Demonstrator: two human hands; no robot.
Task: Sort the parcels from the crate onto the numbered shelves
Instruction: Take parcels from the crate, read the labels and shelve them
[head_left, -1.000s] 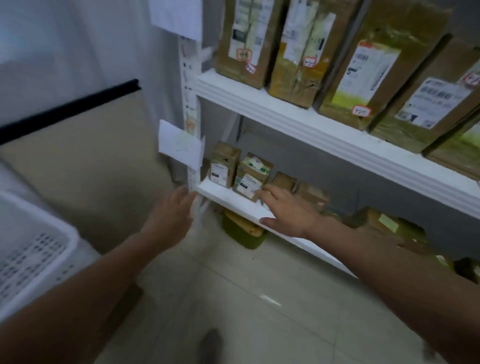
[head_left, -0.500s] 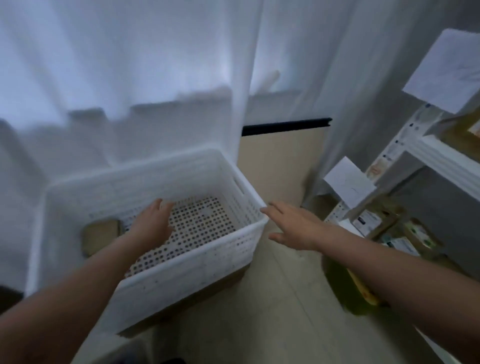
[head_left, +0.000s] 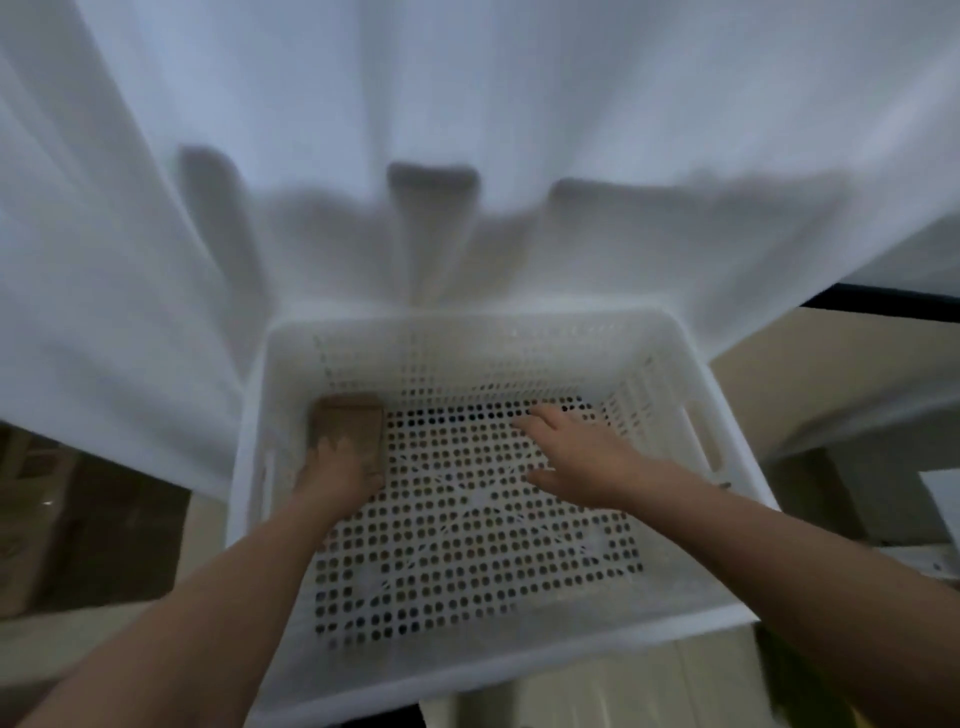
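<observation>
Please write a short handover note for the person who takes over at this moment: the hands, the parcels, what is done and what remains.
Left hand: fingers lie on the brown parcel; too blurred to tell if it grips.
Right hand: open, holds nothing, over the crate floor.
Crate: the parcel sits in its far left corner, the only one seen inside.
Done: crate nearly emptied.
Left: lift this parcel and place it on its numbered shelf; the shelves are out of view.
</observation>
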